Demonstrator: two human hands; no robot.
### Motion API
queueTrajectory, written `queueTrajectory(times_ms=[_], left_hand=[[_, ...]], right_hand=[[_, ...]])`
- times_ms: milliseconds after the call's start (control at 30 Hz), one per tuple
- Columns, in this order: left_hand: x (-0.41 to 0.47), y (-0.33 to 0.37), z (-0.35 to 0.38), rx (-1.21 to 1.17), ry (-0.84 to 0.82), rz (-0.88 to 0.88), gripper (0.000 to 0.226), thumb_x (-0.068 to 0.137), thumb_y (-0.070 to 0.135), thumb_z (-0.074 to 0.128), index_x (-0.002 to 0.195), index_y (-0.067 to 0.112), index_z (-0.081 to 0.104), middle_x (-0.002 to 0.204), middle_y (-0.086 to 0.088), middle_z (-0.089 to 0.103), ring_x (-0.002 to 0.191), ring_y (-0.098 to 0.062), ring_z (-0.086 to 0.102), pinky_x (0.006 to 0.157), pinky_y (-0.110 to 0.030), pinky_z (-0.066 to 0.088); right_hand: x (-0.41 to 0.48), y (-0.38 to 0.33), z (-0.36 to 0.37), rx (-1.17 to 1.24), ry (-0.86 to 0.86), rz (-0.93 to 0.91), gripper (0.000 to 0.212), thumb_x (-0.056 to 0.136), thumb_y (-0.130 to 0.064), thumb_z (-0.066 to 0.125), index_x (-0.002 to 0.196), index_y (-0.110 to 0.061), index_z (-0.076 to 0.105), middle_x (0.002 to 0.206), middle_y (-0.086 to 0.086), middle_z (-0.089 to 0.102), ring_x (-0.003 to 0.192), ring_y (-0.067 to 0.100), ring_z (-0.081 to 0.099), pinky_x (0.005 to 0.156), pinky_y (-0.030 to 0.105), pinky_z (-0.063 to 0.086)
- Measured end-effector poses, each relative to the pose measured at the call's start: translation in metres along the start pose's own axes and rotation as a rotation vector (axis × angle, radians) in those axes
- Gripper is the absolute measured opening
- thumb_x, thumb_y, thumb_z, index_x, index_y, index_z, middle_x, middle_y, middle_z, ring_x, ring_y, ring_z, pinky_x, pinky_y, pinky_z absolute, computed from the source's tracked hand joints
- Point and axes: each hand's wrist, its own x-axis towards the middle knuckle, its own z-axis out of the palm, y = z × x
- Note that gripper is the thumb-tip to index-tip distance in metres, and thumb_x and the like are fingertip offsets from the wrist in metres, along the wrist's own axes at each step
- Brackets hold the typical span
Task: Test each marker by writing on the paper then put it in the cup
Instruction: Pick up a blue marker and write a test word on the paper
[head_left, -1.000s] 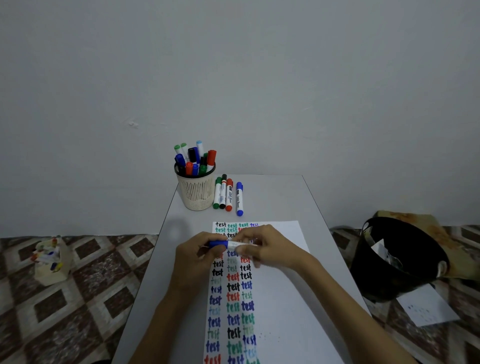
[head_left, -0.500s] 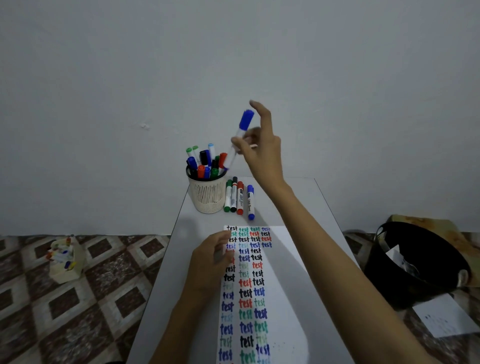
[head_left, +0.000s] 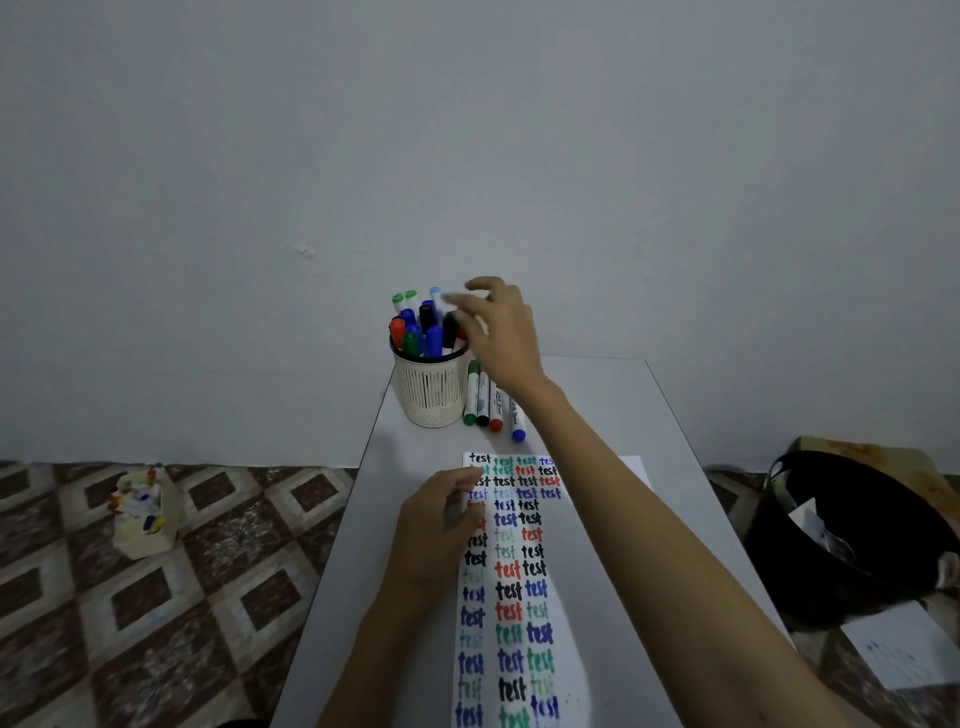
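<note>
**Right hand at cup, four markers waiting on table**

The paper (head_left: 597, 571) is being pinned at its left edge by the left hand (head_left: 436, 519). Its fingers are loosely curled and nothing is seen gripped. Columns of "test" in black, red, green and blue are being shown down the sheet.

Farther out on the table (head_left: 623, 405), four loose markers are being kept in a row just right of the cup (head_left: 431, 395). Left to right: green marker (head_left: 471, 395), black marker (head_left: 483, 402), red marker (head_left: 496, 415), blue marker (head_left: 517, 423). Their long axes are parallel, running near to far. The green one is lying just beside the cup wall. The far ends of red and blue are being covered by the right wrist.

The cup is being packed with upright markers (head_left: 426, 332), caps up.

The right hand (head_left: 506, 338) is being held at the cup's right rim, above the row. Its fingers are apart and blurred, and nothing is seen pinched.

Judgement: the next pick is being set up for the right hand. The row lies below it and to its near side, while the left hand is well apart. A short drop toward the near side is likely needed, with the grip laid across the barrel. The blue marker, on the outer right, is judged easiest to lift without knocking its neighbours.
</note>
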Motion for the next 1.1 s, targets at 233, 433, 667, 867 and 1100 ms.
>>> queueTrajectory(times_ms=[233,433,667,867,1100], left_hand=[[-0.001,0.0,0.0,0.005,-0.01,-0.005,0.032,0.084,0.012,0.065,0.115,0.02,0.059,0.105,0.02,0.057,0.094,0.021,0.05,0.076,-0.002,0.044],[0.0,0.0,0.0,0.016,0.001,0.019,0.033,0.084,0.011,0.066,0.115,0.019,0.06,0.104,0.016,0.058,0.095,0.018,0.052,0.078,-0.002,0.043],[0.0,-0.001,0.001,-0.039,0.018,0.028,0.033,0.085,0.012,0.064,0.117,0.019,0.058,0.109,0.009,0.063,0.101,-0.004,0.059,0.082,-0.011,0.049],[0.001,0.003,0.001,-0.115,-0.01,-0.011,0.049,0.088,0.034,0.06,0.132,0.025,0.043,0.118,0.019,0.053,0.106,-0.001,0.057,0.085,-0.022,0.052],[-0.003,0.004,0.005,0.06,-0.086,0.15,0.035,0.089,0.052,0.04,0.106,0.026,0.056,0.074,0.003,0.062,0.063,-0.009,0.061,0.058,-0.027,0.053]], right_hand=[[-0.047,0.053,-0.011,-0.047,-0.437,0.665,0.031,0.084,-0.012,0.065,0.113,-0.011,0.058,0.11,0.009,0.06,0.088,0.021,0.055,0.078,0.034,0.049],[-0.076,0.052,-0.002,-0.158,-0.397,0.65,0.043,0.076,-0.024,0.074,0.113,-0.015,0.054,0.093,0.005,0.057,0.081,0.021,0.059,0.067,0.032,0.052],[-0.094,0.041,-0.044,0.521,0.411,0.663,0.011,0.089,-0.014,0.062,0.088,-0.003,0.063,0.071,0.007,0.059,0.057,0.015,0.056,0.046,0.023,0.05],[-0.121,0.02,-0.049,0.729,0.259,0.62,0.025,0.096,-0.03,0.054,0.088,-0.007,0.056,0.069,0.008,0.057,0.056,0.016,0.056,0.049,0.024,0.05],[-0.159,-0.007,-0.024,1.006,-0.06,0.565,0.03,0.096,-0.033,0.055,0.094,-0.003,0.058,0.07,0.024,0.057,0.044,0.018,0.046,0.039,0.023,0.041]])
